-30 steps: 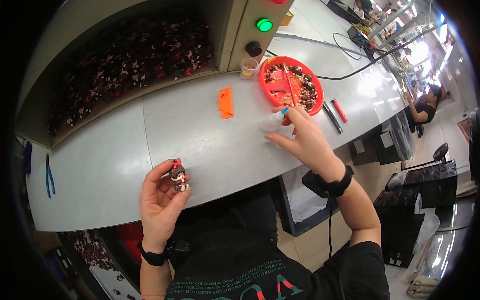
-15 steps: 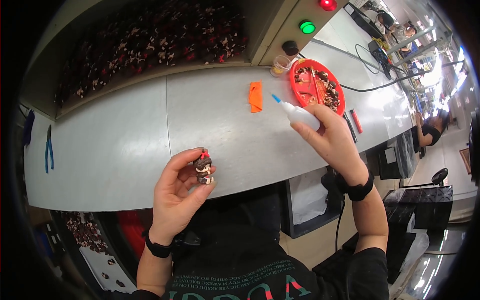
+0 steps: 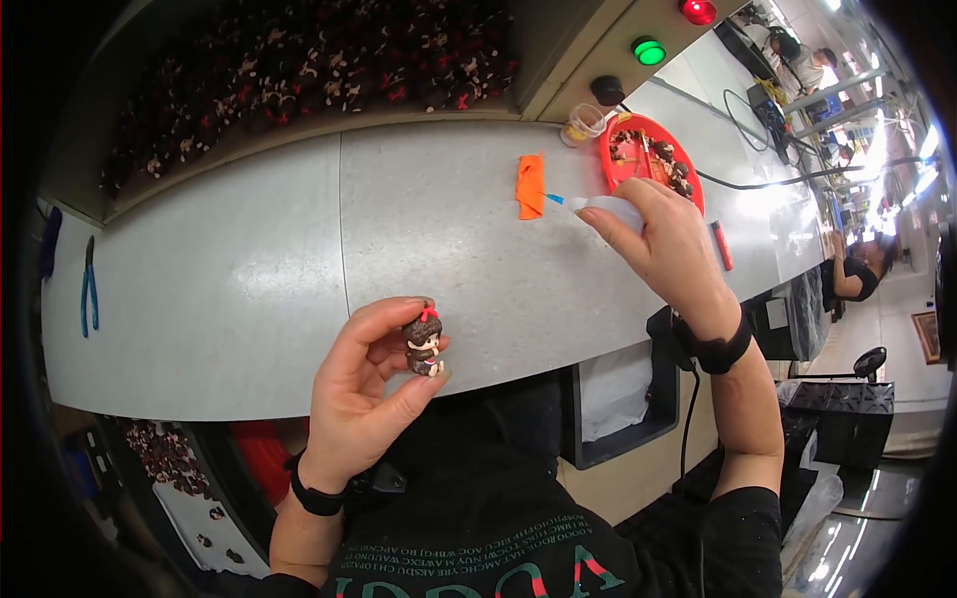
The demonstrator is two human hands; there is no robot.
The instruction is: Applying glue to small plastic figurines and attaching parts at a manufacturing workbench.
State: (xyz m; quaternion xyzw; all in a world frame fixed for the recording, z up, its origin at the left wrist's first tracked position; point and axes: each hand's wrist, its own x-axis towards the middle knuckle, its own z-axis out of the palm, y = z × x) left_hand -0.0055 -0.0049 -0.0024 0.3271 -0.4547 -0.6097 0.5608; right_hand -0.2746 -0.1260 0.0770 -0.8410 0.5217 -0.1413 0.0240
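Observation:
Between the thumb and fingers of my left hand is a small doll figurine with dark brown hair and a red bow, held upright over the table's near edge. My right hand is closed around a white squeeze bottle. Its thin blue tip points left, close to the right side of a folded orange cloth lying on the table. I cannot tell whether the tip touches the cloth. Part of the bottle is hidden by my fingers.
A red round tray holding small brown parts stands behind my right hand, beside a clear cup. Blue-handled pliers lie at the far left. A red marker lies at right. Many figurines fill the bay behind.
The bottle in my right hand has tilted flatter, its tip now beside the orange cloth. My left hand still holds the figurine, slightly turned. The whole view has shifted a little.

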